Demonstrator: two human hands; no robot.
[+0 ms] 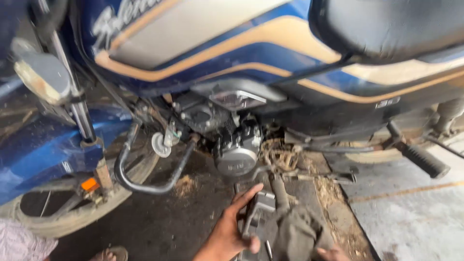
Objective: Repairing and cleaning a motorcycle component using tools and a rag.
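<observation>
**Hands at the foot of a blue motorbike**

A blue and cream motorbike (232,43) stood over a dark, oily floor (159,217), its black seat (386,24) off to the upper right. The person crouched beside it. The left hand (232,232) was clasped around a small grey metal part (258,212), thumb up along one side and fingers curled beneath, low in the middle of the view, just under the engine (237,145). What the part was, I could not make out; it may have been a bracket or a pedal, the picture being blurred there.

Just beside it lay a grimy rag (299,232), bunched over a metal rod that rose toward the chain (280,154). Only the fingertips of the right hand (333,253) showed at the bottom edge, touching the rag's lower fold; whether they gripped it I could not tell.

The front wheel (72,212) sat to the left, with a curved crash bar (145,183) between it and the engine. A footrest (425,159) stuck out at right above paler concrete (411,217). A sandalled foot (111,253) showed at bottom left.
</observation>
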